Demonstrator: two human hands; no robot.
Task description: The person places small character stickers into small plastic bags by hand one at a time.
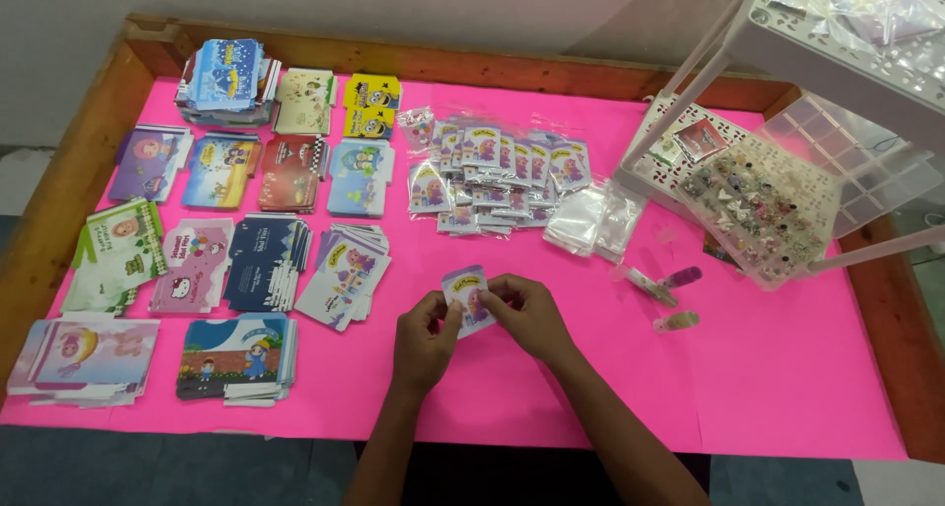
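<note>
Pinching one small illustrated card (469, 295) between left hand (425, 339) and right hand (524, 314), fingers closed on its edges, just above the pink tabletop (768, 368). Risk: bending it, or forearms sweeping the small glitter vials (661, 287) nearby.

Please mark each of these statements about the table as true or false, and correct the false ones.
1. Both hands hold one small card together. True: the left hand and right hand grip it from either side.
2. The table cover is green. False: it is bright pink.
3. Stacks of printed cards lie at the left. True.
4. The clear compartment box is at the left edge. False: it is at the right.
5. Empty clear bags lie beside the packed packets. True.
</note>
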